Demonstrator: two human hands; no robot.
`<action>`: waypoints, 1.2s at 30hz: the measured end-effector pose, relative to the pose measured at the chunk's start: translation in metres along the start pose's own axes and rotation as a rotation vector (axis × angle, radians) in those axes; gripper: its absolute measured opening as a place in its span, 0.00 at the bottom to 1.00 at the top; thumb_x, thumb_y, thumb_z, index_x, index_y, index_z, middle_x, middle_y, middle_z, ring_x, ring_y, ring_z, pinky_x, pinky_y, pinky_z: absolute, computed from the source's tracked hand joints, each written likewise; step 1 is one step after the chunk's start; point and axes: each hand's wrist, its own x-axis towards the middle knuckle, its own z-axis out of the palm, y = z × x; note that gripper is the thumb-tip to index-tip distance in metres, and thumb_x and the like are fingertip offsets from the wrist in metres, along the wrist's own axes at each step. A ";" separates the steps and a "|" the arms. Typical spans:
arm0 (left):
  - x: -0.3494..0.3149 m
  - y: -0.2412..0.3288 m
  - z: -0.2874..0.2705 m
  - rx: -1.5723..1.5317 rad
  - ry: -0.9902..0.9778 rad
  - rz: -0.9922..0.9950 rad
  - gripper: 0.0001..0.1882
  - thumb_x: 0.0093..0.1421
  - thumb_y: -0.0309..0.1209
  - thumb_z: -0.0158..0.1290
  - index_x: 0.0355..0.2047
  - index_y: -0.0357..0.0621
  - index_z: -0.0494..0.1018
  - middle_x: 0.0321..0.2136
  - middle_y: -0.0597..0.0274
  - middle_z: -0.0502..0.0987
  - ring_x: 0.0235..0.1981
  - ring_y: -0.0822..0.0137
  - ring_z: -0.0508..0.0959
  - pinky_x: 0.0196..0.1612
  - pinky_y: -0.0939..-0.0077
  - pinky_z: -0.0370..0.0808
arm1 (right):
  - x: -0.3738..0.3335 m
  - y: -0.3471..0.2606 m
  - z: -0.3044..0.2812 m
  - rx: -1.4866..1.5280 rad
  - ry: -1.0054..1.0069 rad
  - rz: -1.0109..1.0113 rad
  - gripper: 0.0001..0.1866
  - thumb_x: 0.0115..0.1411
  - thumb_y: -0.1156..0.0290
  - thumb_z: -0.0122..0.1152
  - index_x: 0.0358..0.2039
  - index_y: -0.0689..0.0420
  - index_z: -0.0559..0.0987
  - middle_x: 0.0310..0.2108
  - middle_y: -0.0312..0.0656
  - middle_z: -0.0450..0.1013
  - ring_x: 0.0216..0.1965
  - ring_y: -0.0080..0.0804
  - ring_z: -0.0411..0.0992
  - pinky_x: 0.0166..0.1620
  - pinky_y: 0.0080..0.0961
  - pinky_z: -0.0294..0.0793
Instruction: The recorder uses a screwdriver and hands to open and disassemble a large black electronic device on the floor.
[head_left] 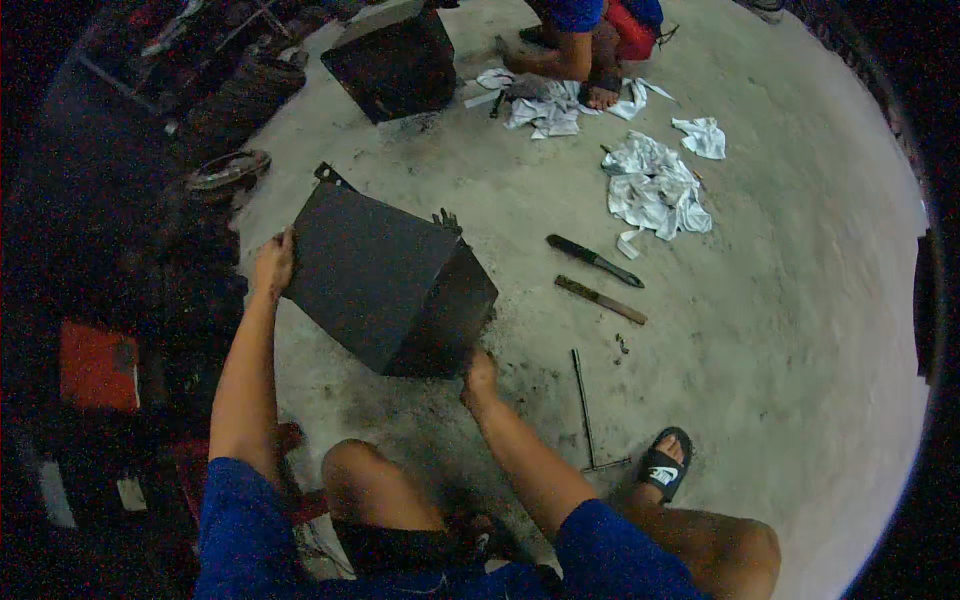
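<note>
A dark grey, angular sheet-metal box point(365, 275) is tilted in front of me, between my hands. My left hand point(272, 264) grips its left edge, with the fingertips partly out of sight. At the near right corner, my right hand point(480, 380) holds the box from below, its fingers mostly hidden behind the metal. A tab with holes point(328, 175) sticks up from the far left corner. Small dark prongs point(447, 218) show past the far edge; I cannot tell what they are.
Right of the box lie a black-handled brush point(595, 261), a flat wooden-backed brush point(600, 300) and a thin T-shaped metal rod point(582, 405). White rags point(655, 190) are beyond them. Another dark box point(392, 65) stands farther off, near a crouching person point(570, 50). Dark clutter fills the left.
</note>
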 end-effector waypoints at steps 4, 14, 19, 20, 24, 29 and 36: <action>0.018 0.013 0.015 -0.038 -0.063 0.057 0.32 0.64 0.56 0.33 0.46 0.42 0.74 0.42 0.42 0.76 0.47 0.46 0.74 0.50 0.58 0.68 | 0.058 0.022 -0.044 -0.101 0.164 0.008 0.21 0.57 0.55 0.57 0.39 0.61 0.77 0.37 0.40 0.72 0.37 0.34 0.66 0.43 0.35 0.63; 0.008 0.007 0.007 0.014 -0.037 -0.153 0.35 0.62 0.59 0.34 0.47 0.41 0.74 0.43 0.43 0.75 0.49 0.46 0.73 0.51 0.59 0.66 | 0.043 0.022 -0.016 -0.016 0.201 -0.020 0.32 0.55 0.46 0.56 0.48 0.63 0.75 0.46 0.43 0.71 0.44 0.34 0.67 0.46 0.34 0.67; 0.005 0.006 0.003 -0.061 -0.041 -0.082 0.34 0.62 0.58 0.33 0.48 0.41 0.73 0.42 0.44 0.76 0.48 0.47 0.74 0.52 0.60 0.66 | 0.049 0.015 -0.021 -0.278 0.277 -0.004 0.36 0.54 0.45 0.56 0.50 0.67 0.73 0.47 0.46 0.72 0.41 0.35 0.69 0.45 0.35 0.67; 0.006 0.014 0.006 -0.076 -0.064 -0.070 0.35 0.63 0.58 0.33 0.48 0.40 0.73 0.42 0.44 0.76 0.48 0.47 0.74 0.52 0.60 0.66 | 0.052 0.013 -0.026 -0.273 0.292 -0.012 0.36 0.54 0.45 0.56 0.50 0.67 0.73 0.47 0.46 0.72 0.41 0.35 0.69 0.45 0.35 0.67; 0.013 -0.011 0.009 -0.043 -0.052 -0.062 0.34 0.63 0.57 0.33 0.49 0.39 0.72 0.42 0.44 0.76 0.48 0.47 0.74 0.52 0.61 0.65 | 0.018 -0.002 0.011 -0.190 0.470 0.149 0.38 0.50 0.41 0.57 0.46 0.67 0.76 0.44 0.50 0.73 0.41 0.40 0.70 0.45 0.35 0.68; 0.038 -0.053 0.012 0.068 -0.132 -0.022 0.33 0.64 0.56 0.33 0.50 0.40 0.71 0.44 0.44 0.75 0.48 0.49 0.74 0.53 0.61 0.64 | 0.026 0.011 0.012 -0.521 0.444 0.067 0.38 0.50 0.43 0.57 0.45 0.69 0.75 0.43 0.52 0.73 0.41 0.43 0.70 0.44 0.37 0.68; 0.030 -0.044 0.026 -0.355 -0.101 0.133 0.34 0.62 0.57 0.36 0.48 0.36 0.72 0.43 0.44 0.75 0.45 0.53 0.75 0.51 0.64 0.66 | 0.069 0.051 -0.029 -0.432 0.414 -0.056 0.38 0.51 0.40 0.54 0.43 0.69 0.76 0.41 0.54 0.74 0.39 0.44 0.72 0.44 0.39 0.68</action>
